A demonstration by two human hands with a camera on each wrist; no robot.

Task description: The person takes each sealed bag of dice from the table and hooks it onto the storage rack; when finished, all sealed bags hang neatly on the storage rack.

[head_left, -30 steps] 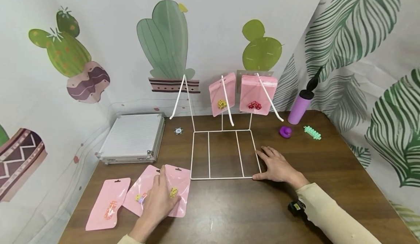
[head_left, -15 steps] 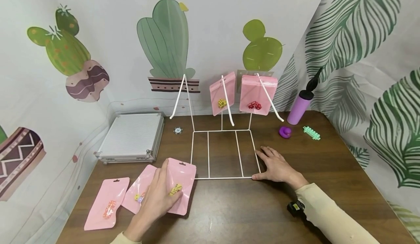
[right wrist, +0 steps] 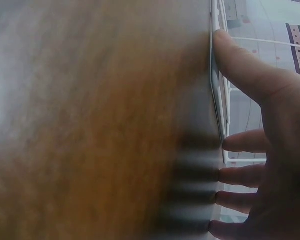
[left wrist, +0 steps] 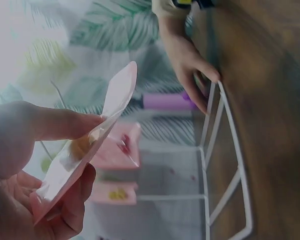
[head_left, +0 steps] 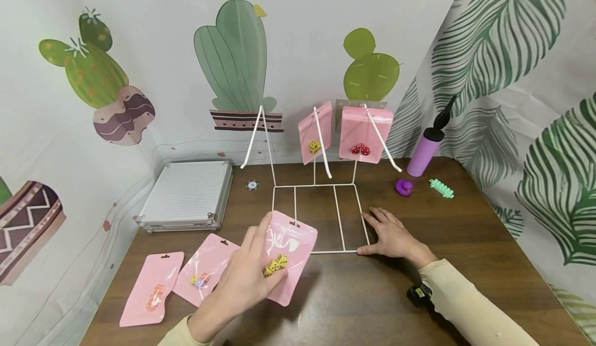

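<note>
My left hand [head_left: 247, 271] holds a pink pouch [head_left: 293, 237] with yellow dice in it, raised over the front left of a white wire display rack [head_left: 335, 252]. In the left wrist view the thumb presses the pouch's front [left wrist: 122, 92] while the fingers curl behind it. My right hand [head_left: 391, 235] rests with spread fingers at the rack base's right side, its thumb at the front corner. On the rack's middle prong hangs a pouch with yellow dice [head_left: 307, 129]; the right prong carries a pouch with red dice [head_left: 354, 134]. The left prong [head_left: 251, 141] bears nothing.
Two more pink pouches, one with orange dice [head_left: 165, 268] and one with mixed dice [head_left: 219, 253], lie at the front left. Behind them sits a silver case [head_left: 186, 191], near a poker chip [head_left: 252, 185]. A purple pump [head_left: 422, 154], purple duck [head_left: 404, 186] and green toy [head_left: 441, 188] stand at right.
My left hand has lifted the pouch with yellow dice off the table and carried it rightward to the rack's front. The right hand stays at the rack's base.
</note>
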